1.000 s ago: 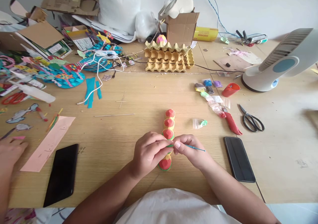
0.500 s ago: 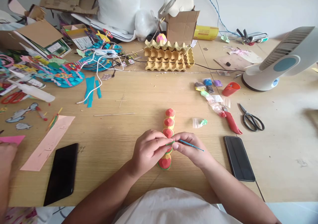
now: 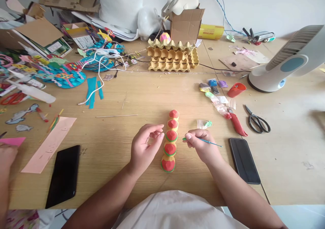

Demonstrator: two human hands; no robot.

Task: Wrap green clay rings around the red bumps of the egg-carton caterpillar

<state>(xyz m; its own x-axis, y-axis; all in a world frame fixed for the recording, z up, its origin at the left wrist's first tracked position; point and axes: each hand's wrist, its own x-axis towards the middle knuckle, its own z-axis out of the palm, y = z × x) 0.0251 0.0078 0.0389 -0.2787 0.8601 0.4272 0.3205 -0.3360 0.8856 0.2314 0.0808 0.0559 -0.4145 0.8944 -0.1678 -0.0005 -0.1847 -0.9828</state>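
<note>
A strip of egg-carton cups (image 3: 170,149), yellow with red clay on each cup, lies lengthwise on the table in front of me. Green edging runs round the red on the nearer cups. Just left of the strip, my left hand (image 3: 146,146) is empty, thumb and fingers apart. To the strip's right, my right hand (image 3: 203,144) pinches a thin blue modelling tool (image 3: 212,142). A bit of green clay (image 3: 184,139) shows at its fingertips. Beyond that hand lies an unwrapped packet of green clay (image 3: 208,124).
Black-handled scissors (image 3: 257,120), a red cutter (image 3: 238,123) and a phone (image 3: 244,161) lie right; another phone (image 3: 63,175) and a pink strip (image 3: 49,144) lie left. Egg cartons (image 3: 172,58) and a fan (image 3: 286,63) stand behind. Another person's hand (image 3: 7,154) is at far left.
My hands have parted from above the strip, left hand leftward and right hand rightward with the blue tool. The left fingers have opened, and the third cup with its green edge now shows.
</note>
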